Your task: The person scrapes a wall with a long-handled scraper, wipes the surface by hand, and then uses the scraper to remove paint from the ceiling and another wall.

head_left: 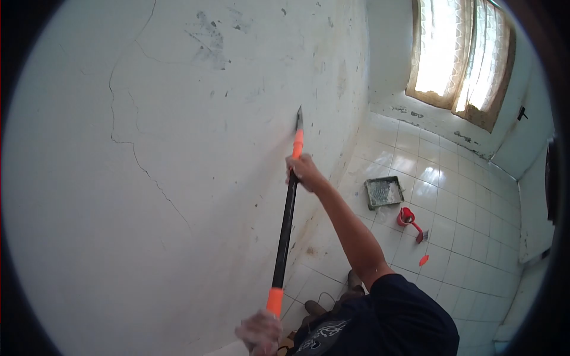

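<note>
A long-handled scraper (286, 228) with a black shaft and orange sections slants up along the white wall (196, 142). Its narrow metal blade (300, 118) is at the wall surface, seen almost edge-on. Just below the upper orange section, my right hand (304, 170) is closed around the shaft with the arm stretched out. My left hand (259, 333), slightly blurred, grips the lower orange end near the bottom of the view. Long cracks run down the wall on the left, and dark patches of chipped paint show near the top.
On the tiled floor (445, 237) to the right lie a paint tray (384, 192), a red dipper (406, 217), a brush (422, 236) and a small orange piece (424, 260). A curtained window (460, 59) is at upper right. My feet show beside the wall.
</note>
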A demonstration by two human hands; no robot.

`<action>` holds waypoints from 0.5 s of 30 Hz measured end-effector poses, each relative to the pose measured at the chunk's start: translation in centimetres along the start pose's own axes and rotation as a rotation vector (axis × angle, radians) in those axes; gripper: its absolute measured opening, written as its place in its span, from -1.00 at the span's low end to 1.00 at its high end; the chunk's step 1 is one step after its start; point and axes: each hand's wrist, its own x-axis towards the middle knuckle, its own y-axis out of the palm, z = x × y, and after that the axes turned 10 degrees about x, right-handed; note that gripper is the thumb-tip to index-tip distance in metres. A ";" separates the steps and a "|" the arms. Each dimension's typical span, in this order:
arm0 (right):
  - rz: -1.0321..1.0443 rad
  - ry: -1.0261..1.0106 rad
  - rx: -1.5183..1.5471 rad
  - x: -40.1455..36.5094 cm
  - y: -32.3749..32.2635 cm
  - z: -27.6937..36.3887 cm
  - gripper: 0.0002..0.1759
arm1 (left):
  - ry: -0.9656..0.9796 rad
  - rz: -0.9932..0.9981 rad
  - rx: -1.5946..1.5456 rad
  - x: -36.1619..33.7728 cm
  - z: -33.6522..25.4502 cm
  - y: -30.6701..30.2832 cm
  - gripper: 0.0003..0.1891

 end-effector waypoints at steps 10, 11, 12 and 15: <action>0.019 0.040 0.013 -0.1 -0.3 -0.1 -0.81 | -0.063 -0.282 0.156 -1.3 -0.8 0.4 -0.75; -0.004 0.009 -0.026 1.0 -1.1 -0.1 -0.81 | -0.074 -0.283 0.167 -0.9 0.1 0.9 -0.75; -0.010 -0.001 -0.015 2.2 -2.2 0.1 -0.81 | -0.018 -0.190 0.049 1.0 1.4 2.1 -0.73; -0.030 0.019 0.021 2.5 -2.5 1.0 -0.80 | 0.017 -0.221 -0.091 4.0 -0.9 6.5 -0.73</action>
